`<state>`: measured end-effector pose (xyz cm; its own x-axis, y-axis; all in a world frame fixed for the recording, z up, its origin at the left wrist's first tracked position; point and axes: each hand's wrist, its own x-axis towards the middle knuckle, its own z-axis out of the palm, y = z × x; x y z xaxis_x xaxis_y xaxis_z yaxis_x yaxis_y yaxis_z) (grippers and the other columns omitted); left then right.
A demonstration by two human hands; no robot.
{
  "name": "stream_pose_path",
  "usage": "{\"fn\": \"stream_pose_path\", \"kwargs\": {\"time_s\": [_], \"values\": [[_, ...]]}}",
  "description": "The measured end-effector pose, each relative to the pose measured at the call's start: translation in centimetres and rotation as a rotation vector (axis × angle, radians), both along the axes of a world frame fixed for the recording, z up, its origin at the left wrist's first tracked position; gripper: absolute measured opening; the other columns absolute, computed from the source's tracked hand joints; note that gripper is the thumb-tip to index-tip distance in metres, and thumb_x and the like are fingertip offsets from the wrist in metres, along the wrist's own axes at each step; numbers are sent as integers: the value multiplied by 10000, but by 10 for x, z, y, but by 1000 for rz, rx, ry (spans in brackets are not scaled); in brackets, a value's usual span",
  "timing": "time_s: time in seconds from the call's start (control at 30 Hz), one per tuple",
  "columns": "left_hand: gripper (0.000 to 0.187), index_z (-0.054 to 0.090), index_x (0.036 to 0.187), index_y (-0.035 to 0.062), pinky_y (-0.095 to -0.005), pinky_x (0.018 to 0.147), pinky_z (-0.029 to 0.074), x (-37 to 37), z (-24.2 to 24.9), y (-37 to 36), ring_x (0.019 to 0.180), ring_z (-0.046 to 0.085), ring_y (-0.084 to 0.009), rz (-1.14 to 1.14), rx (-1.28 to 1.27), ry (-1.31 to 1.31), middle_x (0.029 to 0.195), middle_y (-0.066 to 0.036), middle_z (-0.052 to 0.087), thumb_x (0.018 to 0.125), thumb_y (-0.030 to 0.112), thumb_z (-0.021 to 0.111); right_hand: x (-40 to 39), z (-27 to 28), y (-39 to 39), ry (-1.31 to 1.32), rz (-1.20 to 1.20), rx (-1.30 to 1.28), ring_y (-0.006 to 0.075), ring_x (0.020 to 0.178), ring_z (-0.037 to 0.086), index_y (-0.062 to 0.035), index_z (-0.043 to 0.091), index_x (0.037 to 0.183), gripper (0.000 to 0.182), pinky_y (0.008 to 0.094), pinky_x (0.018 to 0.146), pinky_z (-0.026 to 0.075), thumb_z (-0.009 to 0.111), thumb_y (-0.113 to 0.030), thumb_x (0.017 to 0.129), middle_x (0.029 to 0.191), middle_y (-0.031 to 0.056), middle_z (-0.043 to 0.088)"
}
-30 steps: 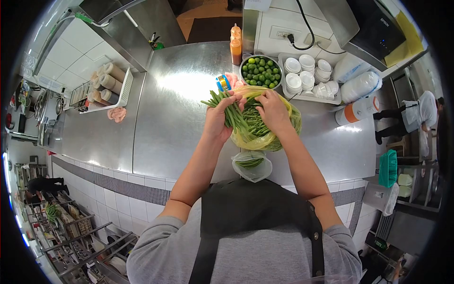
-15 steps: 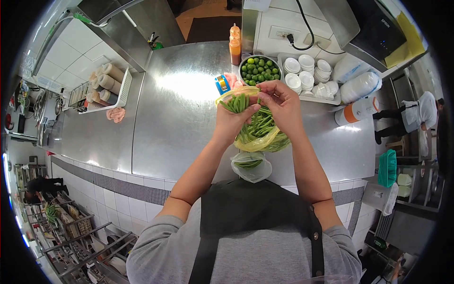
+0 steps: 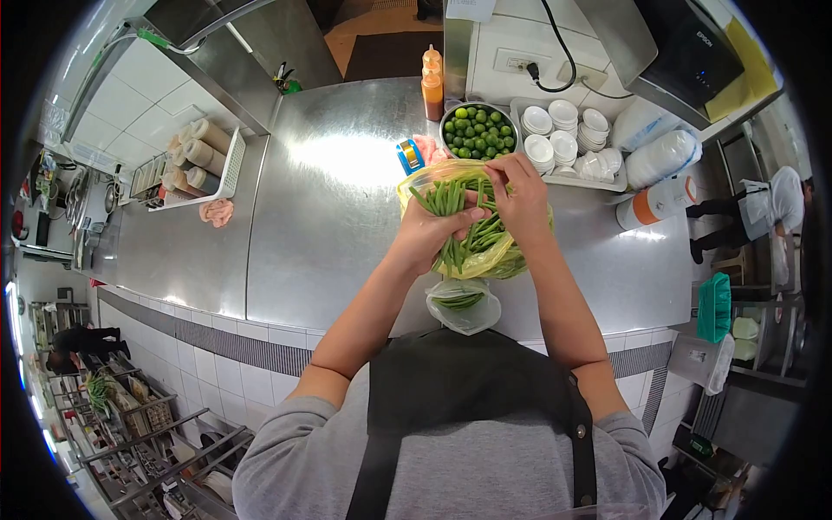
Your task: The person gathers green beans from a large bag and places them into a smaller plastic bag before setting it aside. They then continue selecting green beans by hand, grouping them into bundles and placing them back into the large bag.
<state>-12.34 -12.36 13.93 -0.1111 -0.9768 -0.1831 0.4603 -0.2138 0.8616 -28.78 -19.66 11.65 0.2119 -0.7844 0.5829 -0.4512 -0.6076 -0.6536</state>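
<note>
Taking the yellow bag [image 3: 478,265] as the centre of a clock, with the dark apron [image 3: 472,381] at six, a white basket [image 3: 232,165] of bottles [image 3: 205,154] sits just past nine on the steel counter [image 3: 321,243], likely set aside from the working spot. At half past ten lies a blue tape dispenser [image 3: 404,159], presumably for easy reach. The left hand [image 3: 431,230] is wrapped round a bundle of green beans [image 3: 446,198] over the bag's nine o'clock side, thumb across them, apparently to stop them scattering. A small clear bag [image 3: 472,321] with beans inside sits at six. At twelve is a bowl [image 3: 444,141] of limes [image 3: 479,130]. The right hand [image 3: 522,201] is at one o'clock, thumb and fingertips drawn narrow; from here I cannot tell whether they pinch a bean. Between one and two, a tray [image 3: 598,183] groups stacked white cups [image 3: 563,113]. The held beans look slim, bright green and fairly straight, their far ends fanning towards eleven; those in the open bag lie at mixed angles against thin, crinkled plastic.
</note>
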Motion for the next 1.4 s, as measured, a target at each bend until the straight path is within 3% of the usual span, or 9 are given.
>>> {"fn": "stream_pose_path", "kwargs": {"time_s": [0.13, 0.2, 0.3, 0.4, 0.5, 0.9, 1.1, 1.27, 1.4], "values": [[268, 624, 1092, -39, -214, 570, 460, 2, 0, 0, 659, 580, -81, 44, -7, 12, 889, -84, 693, 850, -26, 737, -18, -22, -7, 187, 92, 177, 188, 813, 675, 19, 664, 974, 126, 309, 716, 542, 691, 31, 852, 909, 82, 672], [269, 630, 1098, -37, -213, 574, 461, 5, -4, -1, 662, 578, -78, 74, -23, 1, 903, -88, 697, 851, -24, 735, -20, -22, -2, -55, 321, 651, 168, 823, 664, 4, 692, 1002, 133, 321, 744, 521, 682, -23, 872, 908, 83, 691], [268, 639, 1105, -31, -205, 580, 460, 7, -10, -3, 671, 579, -74, 129, -51, -15, 933, -108, 711, 857, -12, 739, -19, -8, 12, -326, 420, 896, 95, 815, 642, -4, 715, 995, 166, 267, 765, 507, 726, -111, 869, 891, 64, 708], [260, 644, 1099, -30, -202, 593, 467, 7, -14, -8, 675, 584, -75, 195, -56, 63, 993, -138, 723, 861, 0, 743, -15, 10, 32, -238, 544, 1003, 95, 825, 663, 19, 712, 917, 109, 259, 758, 529, 711, -89, 904, 893, 38, 711], [276, 642, 1105, -37, -207, 605, 475, 9, -15, -11, 688, 592, -76, 258, -79, 152, 1026, -153, 724, 853, -5, 750, -7, 4, 44, 23, 437, 784, 82, 768, 655, 14, 718, 889, 123, 248, 715, 518, 733, -107, 891, 817, 30, 706], [181, 649, 1049, -15, -197, 516, 439, 16, -5, -11, 576, 522, -61, 372, -42, 74, 983, -152, 734, 902, 51, 730, -1, 4, 57, 95, 243, 487, 142, 630, 603, 30, 727, 847, 137, 292, 595, 469, 748, -105, 856, 745, 73, 686], [160, 637, 1050, 1, -190, 495, 444, 23, -16, -14, 562, 517, -53, 400, -14, 115, 914, -114, 719, 949, 112, 692, 1, 8, 62, -163, 314, 139, 164, 719, 643, 9, 753, 930, 141, 279, 647, 507, 755, 49, 796, 819, 78, 694], [186, 621, 1088, 4, -166, 495, 449, 21, -33, -14, 591, 545, -61, 275, 197, 517, 898, -87, 691, 964, 132, 673, -11, 11, 51, -148, 349, 187, 198, 781, 669, -60, 774, 994, 197, 305, 691, 529, 755, -38, 800, 896, 73, 701], [196, 624, 1094, 5, -171, 496, 449, 21, -26, -8, 609, 554, -59, 207, 238, 433, 891, -90, 693, 953, 127, 684, -13, 24, 42, 89, 449, 175, 229, 730, 645, -55, 765, 949, 122, 344, 662, 515, 740, -89, 835, 861, 76, 680]]}}
